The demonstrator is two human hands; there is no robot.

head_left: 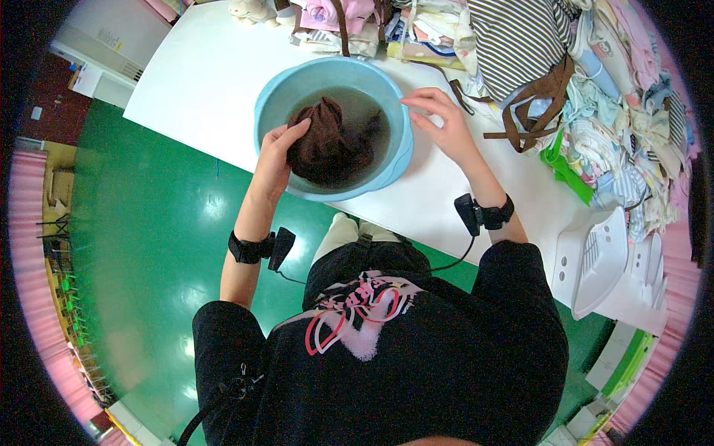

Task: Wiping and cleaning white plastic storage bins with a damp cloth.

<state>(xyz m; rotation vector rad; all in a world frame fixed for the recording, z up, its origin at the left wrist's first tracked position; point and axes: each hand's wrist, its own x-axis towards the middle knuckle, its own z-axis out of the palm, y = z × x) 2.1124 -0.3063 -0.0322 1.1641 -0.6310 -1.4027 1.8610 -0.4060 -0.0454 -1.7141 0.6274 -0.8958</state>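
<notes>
A light-blue plastic basin (399, 160) stands near the edge of the white table, with murky greyish water (364, 102) in it. Bunched dark brown cloth (327, 145) lies partly in the water, its upper folds rising above the surface. My left hand (277, 154) reaches over the basin's left rim and grips the cloth's left side between thumb and fingers. At the right rim is my right hand (443, 125), fingers outstretched and apart, holding nothing. Its fingertips are at the rim; whether they touch it I cannot tell.
Piled clothes (602, 141) and a striped cloth with brown straps (520, 44) cover the table's right and far side. White plastic baskets (601, 260) stand at the right. Black straps with small devices (253, 249) circle both wrists, with cables trailing. Green floor (163, 215) lies left.
</notes>
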